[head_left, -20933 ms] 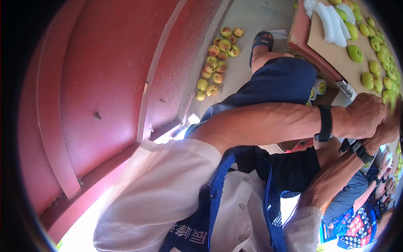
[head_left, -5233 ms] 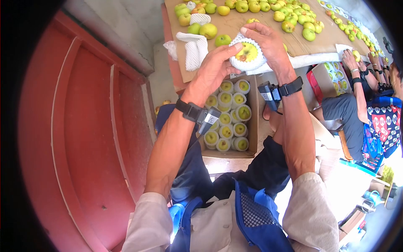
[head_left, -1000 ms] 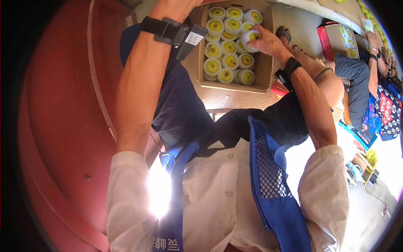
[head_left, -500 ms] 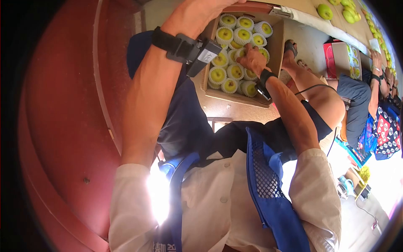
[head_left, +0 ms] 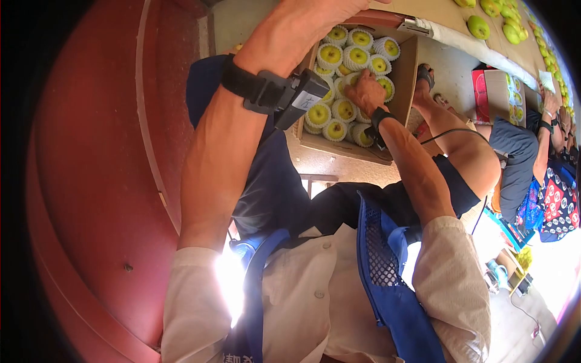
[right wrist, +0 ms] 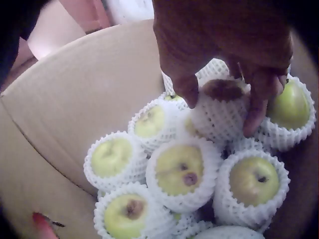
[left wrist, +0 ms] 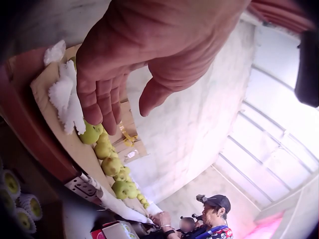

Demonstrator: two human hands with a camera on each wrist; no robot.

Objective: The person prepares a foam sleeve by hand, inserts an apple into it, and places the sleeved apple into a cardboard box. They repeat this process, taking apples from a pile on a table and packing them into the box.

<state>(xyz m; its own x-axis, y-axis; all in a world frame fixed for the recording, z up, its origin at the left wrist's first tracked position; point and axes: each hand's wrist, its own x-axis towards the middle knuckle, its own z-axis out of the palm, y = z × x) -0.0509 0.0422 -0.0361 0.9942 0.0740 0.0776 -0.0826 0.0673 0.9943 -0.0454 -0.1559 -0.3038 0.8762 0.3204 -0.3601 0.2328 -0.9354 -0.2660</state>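
Note:
My right hand [head_left: 368, 94] reaches down into a cardboard box [head_left: 342, 148] packed with green apples in white foam nets. In the right wrist view, its thumb and fingers grip a netted apple [right wrist: 219, 114] from above, among other netted apples [right wrist: 182, 169]. My left hand [left wrist: 154, 45] hovers with relaxed fingers and holds nothing. It is at the table side, where loose green apples [left wrist: 112, 167] and white foam nets [left wrist: 65, 102] appear below it in the left wrist view. The head view's top edge cuts off most of this hand.
A red panel [head_left: 91, 199] stands close along the left. The table's white-wrapped edge [head_left: 460, 45] runs beyond the box, with loose apples [head_left: 478, 27] on top. A smaller carton [head_left: 501, 91] and another person's bare leg [head_left: 463, 151] are at the right.
My right hand has lowered a netted apple from the box's right side in among the others and still holds it. Earlier, both hands held a netted apple over the table.

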